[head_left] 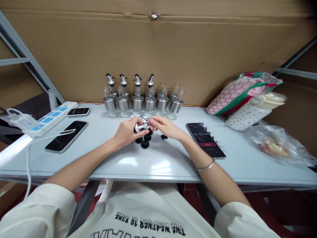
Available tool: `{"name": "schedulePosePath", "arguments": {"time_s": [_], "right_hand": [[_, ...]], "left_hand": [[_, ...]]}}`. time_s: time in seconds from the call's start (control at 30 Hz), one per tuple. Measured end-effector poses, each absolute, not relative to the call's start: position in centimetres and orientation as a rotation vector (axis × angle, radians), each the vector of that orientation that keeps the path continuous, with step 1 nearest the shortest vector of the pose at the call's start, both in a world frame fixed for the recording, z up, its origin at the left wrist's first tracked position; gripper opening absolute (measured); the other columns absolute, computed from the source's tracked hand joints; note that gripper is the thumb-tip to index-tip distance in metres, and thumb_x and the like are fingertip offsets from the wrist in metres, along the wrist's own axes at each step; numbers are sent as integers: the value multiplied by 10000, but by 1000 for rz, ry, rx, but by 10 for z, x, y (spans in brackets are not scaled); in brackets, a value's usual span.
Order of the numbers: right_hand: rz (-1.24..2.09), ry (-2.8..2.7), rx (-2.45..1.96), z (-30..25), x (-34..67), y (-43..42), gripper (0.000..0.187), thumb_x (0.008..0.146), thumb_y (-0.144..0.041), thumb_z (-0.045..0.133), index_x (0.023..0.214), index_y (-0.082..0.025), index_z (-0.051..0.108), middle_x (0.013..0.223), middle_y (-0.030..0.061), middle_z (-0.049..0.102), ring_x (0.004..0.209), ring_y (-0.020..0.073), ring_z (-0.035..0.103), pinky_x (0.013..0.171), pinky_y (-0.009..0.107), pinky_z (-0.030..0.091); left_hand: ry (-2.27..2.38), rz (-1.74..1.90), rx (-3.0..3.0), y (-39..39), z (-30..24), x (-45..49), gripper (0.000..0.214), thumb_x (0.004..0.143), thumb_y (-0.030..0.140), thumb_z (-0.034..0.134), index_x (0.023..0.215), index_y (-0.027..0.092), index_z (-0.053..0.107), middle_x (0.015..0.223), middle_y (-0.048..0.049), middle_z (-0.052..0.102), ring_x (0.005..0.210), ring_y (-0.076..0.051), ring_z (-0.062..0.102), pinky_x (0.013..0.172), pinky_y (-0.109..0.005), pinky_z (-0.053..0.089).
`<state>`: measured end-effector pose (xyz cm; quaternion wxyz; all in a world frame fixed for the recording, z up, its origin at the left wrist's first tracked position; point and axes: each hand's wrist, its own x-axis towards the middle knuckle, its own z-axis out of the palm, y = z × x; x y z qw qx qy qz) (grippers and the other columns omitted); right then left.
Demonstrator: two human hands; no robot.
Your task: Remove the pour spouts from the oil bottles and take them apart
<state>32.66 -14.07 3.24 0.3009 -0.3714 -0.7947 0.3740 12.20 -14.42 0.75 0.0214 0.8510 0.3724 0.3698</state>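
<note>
In my left hand is a silver pourer spout, gripped between thumb and fingers. My right hand meets it from the other side, fingertips pinched together at the spout's end; whatever small part they hold is too small to make out. More silver spouts lie just behind the hands. Under and in front of them sit several black round stoppers. A little pile of tiny black pieces lies below my right wrist. Behind stand two rows of glass bottles with metal sleeves; several in the back row carry pourers.
At left are a white power strip, a small device and a phone with a cable. To the right lie a phone showing a timer, a dotted bottle, a patterned bag and a plastic bag. Cardboard walls the back.
</note>
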Motion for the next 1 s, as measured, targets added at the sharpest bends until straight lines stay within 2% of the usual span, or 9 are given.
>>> {"name": "schedulePosePath", "arguments": {"time_s": [0.1, 0.23, 0.43, 0.57, 0.7, 0.77, 0.83, 0.9, 1.0], "right_hand": [[1195, -1990, -806, 28, 315, -146, 350, 878, -514, 452, 859, -172, 525, 698, -17, 520, 655, 109, 500, 647, 243, 420], [1270, -1906, -773, 26, 314, -147, 375, 827, -557, 529, 822, -184, 495, 692, -30, 504, 634, 100, 480, 625, 239, 412], [1157, -2043, -793, 33, 319, -148, 498, 869, -612, 401, 627, -180, 449, 621, -22, 475, 610, 97, 442, 638, 254, 385], [1198, -1993, -780, 31, 319, -149, 495, 869, -620, 390, 625, -189, 402, 553, -63, 338, 516, 73, 312, 526, 237, 293], [1208, -1959, -861, 31, 320, -149, 511, 857, -624, 390, 576, -199, 343, 513, -81, 258, 469, 59, 218, 468, 235, 209], [1150, -1980, -920, 34, 324, -147, 510, 864, -589, 394, 546, -196, 334, 501, -71, 303, 472, 59, 266, 484, 232, 245], [1083, -2030, -966, 38, 331, -143, 457, 854, -539, 441, 579, -174, 445, 540, -47, 407, 519, 72, 363, 528, 229, 306], [1015, -2081, -1026, 40, 342, -138, 353, 812, -488, 523, 714, -153, 577, 626, -20, 507, 589, 91, 439, 578, 235, 354], [904, -2144, -1168, 40, 360, -129, 259, 771, -394, 578, 813, -145, 636, 704, 9, 583, 647, 115, 500, 638, 253, 402]], "left_hand": [[1155, 1079, 2555, -149, 7, 127, 357, 820, 546, 511, 797, 191, 477, 664, 17, 566, 564, -132, 505, 572, -241, 385], [1078, 1060, 2339, -154, 6, 133, 349, 850, 541, 462, 799, 197, 436, 656, 32, 533, 542, -113, 471, 538, -230, 366], [960, 1113, 2114, -157, 3, 136, 277, 899, 485, 413, 887, 210, 382, 601, 71, 427, 508, -95, 416, 527, -221, 354], [960, 1098, 2317, -157, 3, 136, 180, 883, 372, 451, 921, 207, 390, 718, 40, 491, 556, -99, 449, 553, -229, 371], [965, 1137, 2731, -151, 10, 130, 61, 861, 184, 437, 889, 188, 491, 847, -29, 562, 759, -154, 530, 705, -291, 397], [997, 1199, 2867, -149, 14, 125, 121, 874, 155, 424, 886, 185, 541, 912, -58, 575, 852, -177, 538, 754, -314, 387], [1021, 1226, 2909, -147, 16, 122, 158, 912, 190, 405, 922, 186, 563, 921, -66, 584, 852, -175, 543, 751, -309, 391], [1009, 1206, 2909, -147, 17, 120, 188, 943, 261, 385, 950, 179, 553, 881, -59, 592, 779, -160, 548, 720, -290, 403], [992, 1178, 2893, -148, 16, 120, 234, 951, 356, 360, 966, 173, 504, 810, -37, 599, 661, -141, 542, 662, -268, 414]]}}
